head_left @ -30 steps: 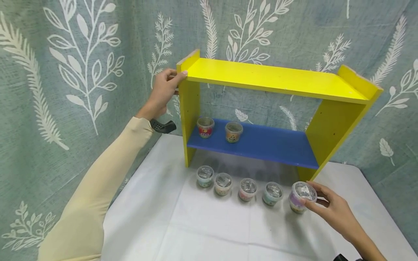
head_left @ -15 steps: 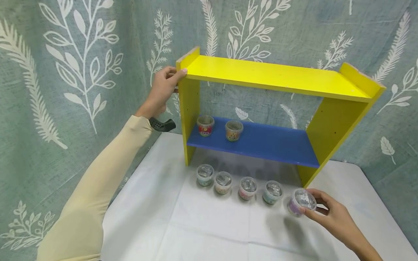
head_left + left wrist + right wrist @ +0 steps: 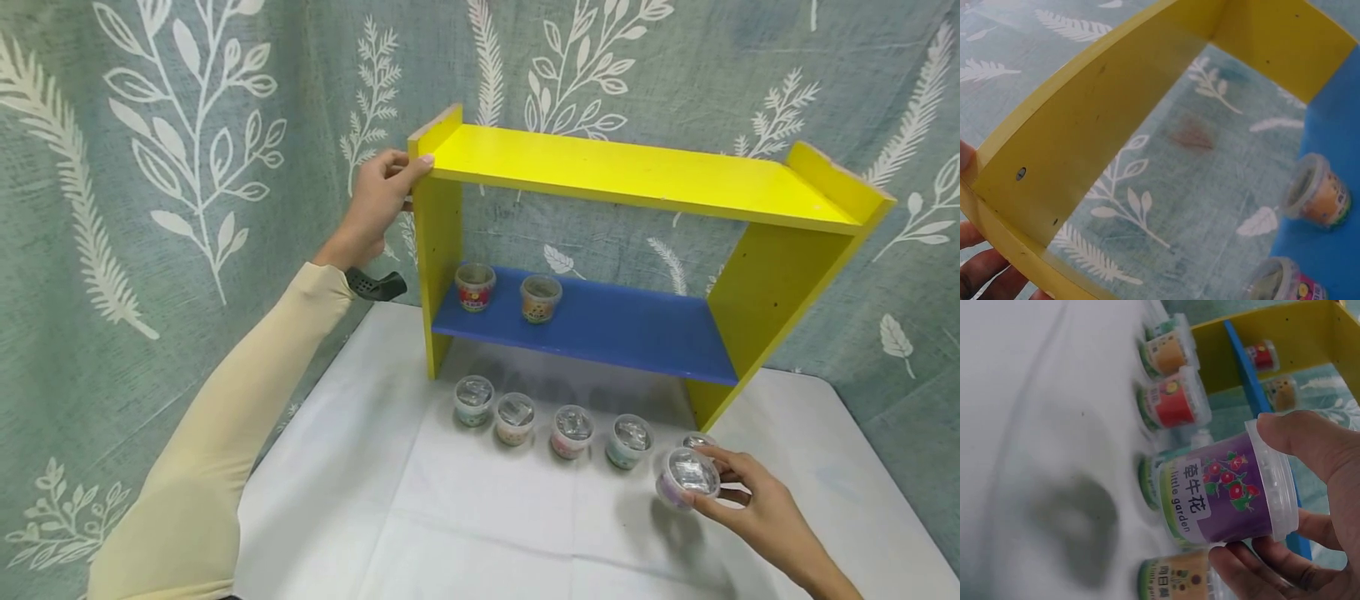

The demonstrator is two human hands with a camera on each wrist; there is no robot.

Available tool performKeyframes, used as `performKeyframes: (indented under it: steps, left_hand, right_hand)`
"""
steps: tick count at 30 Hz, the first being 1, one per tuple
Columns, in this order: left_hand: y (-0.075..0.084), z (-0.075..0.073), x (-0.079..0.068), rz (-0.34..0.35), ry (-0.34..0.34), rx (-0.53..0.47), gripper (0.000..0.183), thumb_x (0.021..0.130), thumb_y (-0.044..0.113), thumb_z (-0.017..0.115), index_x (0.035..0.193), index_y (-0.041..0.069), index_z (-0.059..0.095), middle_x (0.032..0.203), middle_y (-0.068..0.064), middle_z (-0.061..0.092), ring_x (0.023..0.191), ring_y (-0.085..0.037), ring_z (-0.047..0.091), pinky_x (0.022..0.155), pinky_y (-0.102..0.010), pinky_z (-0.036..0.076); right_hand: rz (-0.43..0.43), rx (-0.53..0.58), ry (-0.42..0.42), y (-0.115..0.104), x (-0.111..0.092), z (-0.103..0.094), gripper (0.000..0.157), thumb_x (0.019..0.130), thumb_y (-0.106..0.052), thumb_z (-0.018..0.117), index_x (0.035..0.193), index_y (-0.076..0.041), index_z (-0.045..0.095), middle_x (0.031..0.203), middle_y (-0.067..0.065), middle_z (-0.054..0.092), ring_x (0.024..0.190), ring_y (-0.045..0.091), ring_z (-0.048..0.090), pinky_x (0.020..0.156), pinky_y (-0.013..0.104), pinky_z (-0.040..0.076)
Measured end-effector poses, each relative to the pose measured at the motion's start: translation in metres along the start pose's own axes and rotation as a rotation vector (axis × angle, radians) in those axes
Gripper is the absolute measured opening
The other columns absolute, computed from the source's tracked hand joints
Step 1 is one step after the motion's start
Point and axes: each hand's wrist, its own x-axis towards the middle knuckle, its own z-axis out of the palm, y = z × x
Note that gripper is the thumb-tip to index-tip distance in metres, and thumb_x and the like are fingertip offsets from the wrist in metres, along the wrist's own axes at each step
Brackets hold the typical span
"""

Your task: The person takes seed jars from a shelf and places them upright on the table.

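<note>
My left hand [image 3: 378,196] grips the upper left corner of the yellow shelf unit [image 3: 637,171], thumb on its front edge. My right hand [image 3: 761,504] holds a small lidded plastic cup [image 3: 1229,487] by its rim between thumb and fingers. Its label is purple with red flowers and reads "little garden". In the right wrist view the cup hangs tilted above the white tablecloth, its shadow beside it. Partly hidden behind that hand stands a cup with an orange label [image 3: 1179,578]. A red-labelled cup [image 3: 475,287] and an orange-labelled cup [image 3: 540,300] stand on the blue board [image 3: 630,325].
Several lidded cups stand in a row on the white cloth [image 3: 480,508] before the unit, among them a green one [image 3: 473,402], a pink one [image 3: 572,433] and a teal one [image 3: 629,442]. A patterned curtain [image 3: 195,208] hangs behind and to the left.
My right hand has moved the purple cup slightly left and toward the front edge of the table. The cup behind it has come into view. My left hand keeps its grip on the shelf unit.
</note>
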Motion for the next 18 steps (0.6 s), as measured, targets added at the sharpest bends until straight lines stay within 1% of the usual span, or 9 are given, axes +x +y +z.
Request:
performKeyframes:
  steps: [4,6,11,18]
  left_hand:
    - [0.001,0.001,0.000,-0.006,-0.001,-0.003,0.042,0.099,0.046,0.068,0.126,0.013,0.064,0.122,-0.006,0.063,0.109,-0.024,0.059,0.090,-0.037,0.048]
    - [0.001,0.001,0.000,-0.005,0.000,-0.002,0.042,0.099,0.045,0.067,0.126,0.014,0.064,0.122,-0.006,0.063,0.110,-0.025,0.059,0.090,-0.037,0.048]
    - [0.002,0.001,-0.001,-0.002,0.000,-0.005,0.041,0.099,0.045,0.067,0.126,0.014,0.064,0.122,-0.006,0.063,0.110,-0.025,0.059,0.090,-0.038,0.048]
    - [0.002,0.001,-0.002,-0.007,-0.004,-0.007,0.041,0.099,0.045,0.067,0.125,0.014,0.064,0.122,-0.006,0.063,0.109,-0.024,0.059,0.090,-0.038,0.047]
  right_hand:
    - [0.034,-0.017,-0.020,0.001,0.000,0.003,0.065,0.085,-0.038,0.086,0.142,-0.017,0.060,0.115,0.009,0.061,0.097,0.006,0.059,0.081,0.024,0.058]
    - [0.034,-0.027,-0.016,0.002,0.000,0.004,0.066,0.085,-0.039,0.086,0.141,-0.017,0.061,0.115,0.009,0.061,0.096,0.006,0.060,0.080,0.025,0.058]
    - [0.004,-0.050,-0.001,0.006,0.000,0.009,0.066,0.082,-0.038,0.089,0.138,-0.014,0.063,0.109,0.008,0.063,0.092,0.005,0.063,0.077,0.027,0.060]
    - [0.032,-0.076,-0.014,0.012,-0.001,0.015,0.068,0.080,-0.042,0.089,0.138,-0.018,0.063,0.101,0.005,0.065,0.088,0.011,0.069,0.069,0.026,0.058]
